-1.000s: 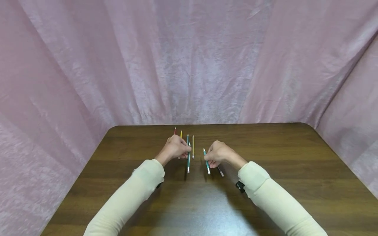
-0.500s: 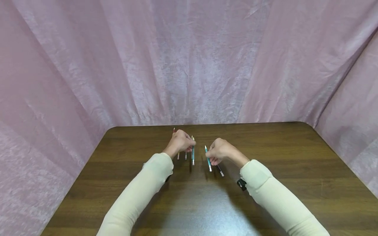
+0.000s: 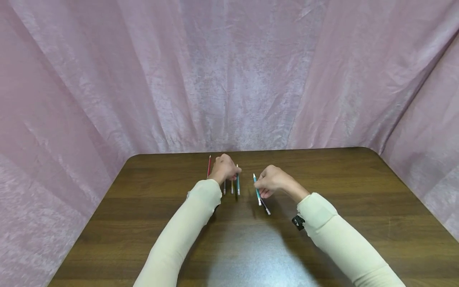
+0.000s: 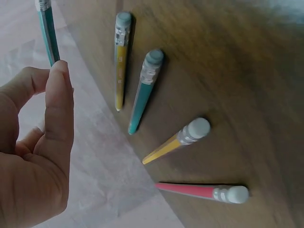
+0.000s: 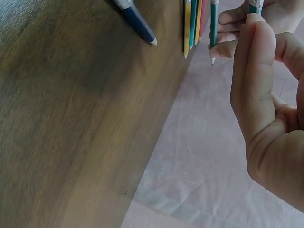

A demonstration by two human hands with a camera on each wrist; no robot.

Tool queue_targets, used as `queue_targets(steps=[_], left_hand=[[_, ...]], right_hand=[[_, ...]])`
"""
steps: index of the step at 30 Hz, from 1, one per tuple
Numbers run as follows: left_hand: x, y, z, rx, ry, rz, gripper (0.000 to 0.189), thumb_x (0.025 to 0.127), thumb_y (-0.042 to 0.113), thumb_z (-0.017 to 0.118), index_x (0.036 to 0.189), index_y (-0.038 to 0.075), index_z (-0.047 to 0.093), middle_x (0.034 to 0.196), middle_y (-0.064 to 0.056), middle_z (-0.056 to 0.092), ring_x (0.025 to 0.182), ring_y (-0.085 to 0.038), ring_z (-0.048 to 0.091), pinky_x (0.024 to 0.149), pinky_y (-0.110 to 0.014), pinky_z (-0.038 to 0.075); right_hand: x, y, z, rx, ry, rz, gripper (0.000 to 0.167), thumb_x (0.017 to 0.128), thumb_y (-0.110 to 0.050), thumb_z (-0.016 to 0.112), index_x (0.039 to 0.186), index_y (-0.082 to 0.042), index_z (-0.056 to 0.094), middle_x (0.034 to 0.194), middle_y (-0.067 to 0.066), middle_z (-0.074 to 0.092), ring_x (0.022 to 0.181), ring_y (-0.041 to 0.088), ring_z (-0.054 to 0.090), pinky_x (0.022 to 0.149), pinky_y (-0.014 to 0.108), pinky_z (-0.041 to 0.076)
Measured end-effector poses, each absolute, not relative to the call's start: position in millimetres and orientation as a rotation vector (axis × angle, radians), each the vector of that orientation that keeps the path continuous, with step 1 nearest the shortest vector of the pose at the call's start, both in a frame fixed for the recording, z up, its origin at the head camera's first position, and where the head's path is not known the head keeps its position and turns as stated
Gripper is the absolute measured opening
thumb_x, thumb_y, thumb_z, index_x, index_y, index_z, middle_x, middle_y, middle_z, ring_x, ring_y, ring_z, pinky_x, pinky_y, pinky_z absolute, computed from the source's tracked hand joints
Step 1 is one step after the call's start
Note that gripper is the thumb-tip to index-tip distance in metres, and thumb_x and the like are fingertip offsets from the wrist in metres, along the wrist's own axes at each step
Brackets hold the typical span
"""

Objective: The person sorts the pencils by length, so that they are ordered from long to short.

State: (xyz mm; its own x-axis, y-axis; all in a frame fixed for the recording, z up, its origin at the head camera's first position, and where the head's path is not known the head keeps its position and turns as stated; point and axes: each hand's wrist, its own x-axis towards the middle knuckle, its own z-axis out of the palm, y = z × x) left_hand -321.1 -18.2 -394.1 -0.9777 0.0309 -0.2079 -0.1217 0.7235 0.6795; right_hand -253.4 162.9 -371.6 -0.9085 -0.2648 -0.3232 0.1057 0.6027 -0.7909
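Between thumb and fingertips, my left hand (image 3: 226, 168) pinches a teal pencil (image 4: 48, 33) with a metal ferrule, held above the table. On the table beside that hand lie a red pencil (image 4: 190, 189), a yellow pencil (image 4: 164, 151), a teal pencil (image 4: 142, 102) and another yellow pencil (image 4: 120, 71), partly hidden by the hand and wrist in the head view. My right hand (image 3: 273, 181) pinches another teal pencil (image 3: 257, 194), its eraser end toward me. Below that hand a dark blue pencil (image 5: 137, 21) lies on the table, partly covered by the hand in the head view.
A brown wooden table (image 3: 107, 223) spreads beneath both hands, its far edge close behind the pencils. Pink curtains (image 3: 251, 79) hang behind it and at both sides. A black device (image 3: 298, 222) sits under the right wrist.
My left hand has carried its teal pencil to the right and farther from me, over the row of pencils. My right hand has shifted slightly right and away, its pencil still pinched.
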Motion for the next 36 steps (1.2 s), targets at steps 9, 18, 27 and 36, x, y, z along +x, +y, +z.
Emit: queue_targets(steps=[9, 18, 27, 36], left_hand=[[-329.2, -6.0, -396.3, -0.028, 2.791, 0.972, 0.017, 0.088, 0.011, 0.077, 0.074, 0.002, 0.071, 0.061, -0.007, 0.067, 0.06, -0.02, 0.072, 0.054, -0.027, 0.059], [-332.8, 5.4, -403.3, -0.009, 2.835, 0.906, 0.018, 0.089, 0.011, 0.076, 0.073, 0.004, 0.071, 0.058, -0.006, 0.064, 0.054, -0.019, 0.068, 0.047, -0.025, 0.053], [-339.5, 10.7, -409.7, -0.017, 2.852, 0.82, 0.017, 0.089, 0.014, 0.076, 0.077, 0.004, 0.069, 0.063, -0.007, 0.064, 0.045, -0.013, 0.059, 0.044, -0.024, 0.05], [-342.2, 11.9, -415.0, -0.027, 2.911, 0.755, 0.021, 0.087, 0.015, 0.078, 0.074, 0.006, 0.065, 0.09, -0.014, 0.057, 0.054, -0.017, 0.059, 0.05, -0.025, 0.051]], right_hand=[[-255.4, 167.4, -371.8, -0.116, 2.415, -1.214, 0.011, 0.087, -0.002, 0.062, 0.087, 0.007, 0.069, 0.068, 0.013, 0.068, 0.056, 0.015, 0.067, 0.062, 0.032, 0.062], [-256.2, 171.5, -372.5, -0.124, 2.421, -1.227, 0.012, 0.086, -0.001, 0.061, 0.087, 0.008, 0.068, 0.067, 0.013, 0.067, 0.055, 0.015, 0.066, 0.061, 0.032, 0.062], [-257.1, 176.5, -371.0, -0.099, 2.414, -1.236, 0.012, 0.085, -0.001, 0.06, 0.086, 0.007, 0.068, 0.067, 0.012, 0.066, 0.056, 0.014, 0.066, 0.063, 0.033, 0.063], [-257.6, 182.2, -370.6, -0.104, 2.411, -1.242, 0.012, 0.084, 0.0, 0.058, 0.085, 0.007, 0.068, 0.066, 0.011, 0.066, 0.056, 0.014, 0.066, 0.06, 0.03, 0.062]])
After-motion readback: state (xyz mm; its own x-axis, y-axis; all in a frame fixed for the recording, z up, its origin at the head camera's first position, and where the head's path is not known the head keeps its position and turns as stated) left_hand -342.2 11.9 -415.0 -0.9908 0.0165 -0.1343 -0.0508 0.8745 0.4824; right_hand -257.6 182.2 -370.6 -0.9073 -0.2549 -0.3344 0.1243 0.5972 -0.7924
